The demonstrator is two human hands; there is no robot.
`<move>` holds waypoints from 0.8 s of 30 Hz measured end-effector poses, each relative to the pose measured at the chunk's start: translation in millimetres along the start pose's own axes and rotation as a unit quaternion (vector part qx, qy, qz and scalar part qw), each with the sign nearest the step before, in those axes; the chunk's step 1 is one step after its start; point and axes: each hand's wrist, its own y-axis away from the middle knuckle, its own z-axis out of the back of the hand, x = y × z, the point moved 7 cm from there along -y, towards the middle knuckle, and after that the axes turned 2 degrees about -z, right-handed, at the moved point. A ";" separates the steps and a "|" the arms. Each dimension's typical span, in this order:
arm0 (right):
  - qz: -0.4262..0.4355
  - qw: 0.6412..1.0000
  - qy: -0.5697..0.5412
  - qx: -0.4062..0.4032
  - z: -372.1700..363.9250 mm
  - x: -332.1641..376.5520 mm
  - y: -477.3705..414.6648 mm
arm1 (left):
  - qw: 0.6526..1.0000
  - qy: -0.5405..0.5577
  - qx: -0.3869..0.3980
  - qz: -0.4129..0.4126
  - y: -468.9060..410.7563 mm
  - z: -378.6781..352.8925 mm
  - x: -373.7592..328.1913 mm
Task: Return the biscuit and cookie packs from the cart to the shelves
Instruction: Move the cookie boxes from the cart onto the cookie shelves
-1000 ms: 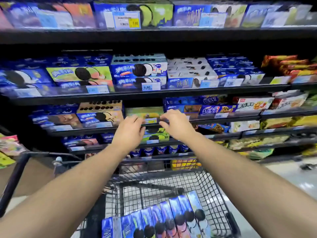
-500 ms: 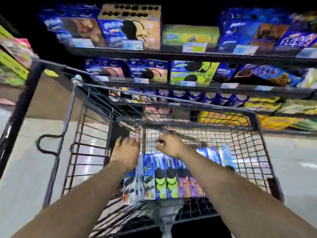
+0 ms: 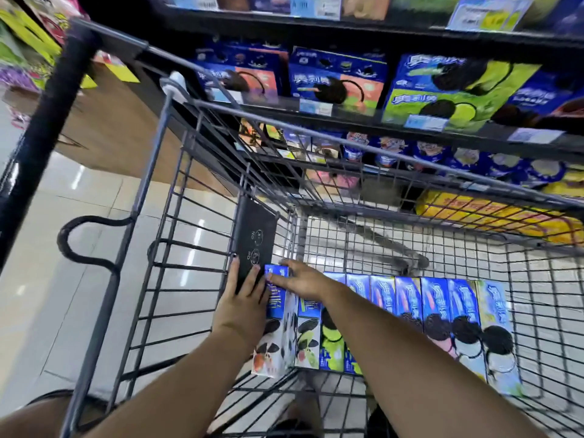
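Blue pack (image 3: 277, 298) between both hands, against cart wall (image 3: 177, 248).

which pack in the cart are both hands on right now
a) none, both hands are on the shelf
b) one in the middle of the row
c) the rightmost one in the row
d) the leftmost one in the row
d: the left hand and right hand both close around the leftmost cookie pack in the row inside the cart.
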 end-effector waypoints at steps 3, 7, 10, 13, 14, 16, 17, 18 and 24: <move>-0.008 1.000 0.009 -0.002 -2.4 -6.3 -10.2 | 1.000 -0.015 0.004 -0.013 0.2 -1.9 -0.2; 0.005 0.996 0.078 -0.037 -1.2 -5.6 -16.5 | 1.000 -0.010 -0.002 -0.019 1.0 1.8 -1.1; 0.008 0.999 -0.003 -0.050 -2.2 -8.3 -17.2 | 1.000 0.001 -0.008 -0.011 1.8 4.2 1.0; 0.012 0.994 -0.073 -0.079 -4.4 -13.6 -13.2 | 1.000 0.015 -0.008 -0.010 3.0 3.3 2.4; 0.016 0.991 -0.094 -0.099 -5.1 -15.3 -10.2 | 1.000 0.019 -0.011 -0.010 3.5 3.3 2.3; 0.010 0.978 -0.152 -0.141 -8.3 -22.1 -4.7 | 0.999 0.028 -0.022 -0.011 5.0 4.5 2.7; 0.002 0.971 -0.185 -0.154 -12.8 -26.9 -2.8 | 0.999 0.040 -0.029 -0.009 4.5 5.0 3.0; -0.007 0.961 -0.229 -0.153 -19.7 -31.3 -1.8 | 0.998 0.054 -0.037 -0.005 3.4 5.7 3.7; -0.063 0.922 -0.380 -0.040 -68.6 -45.2 2.9 | 0.982 0.166 -0.088 0.003 4.6 16.1 13.5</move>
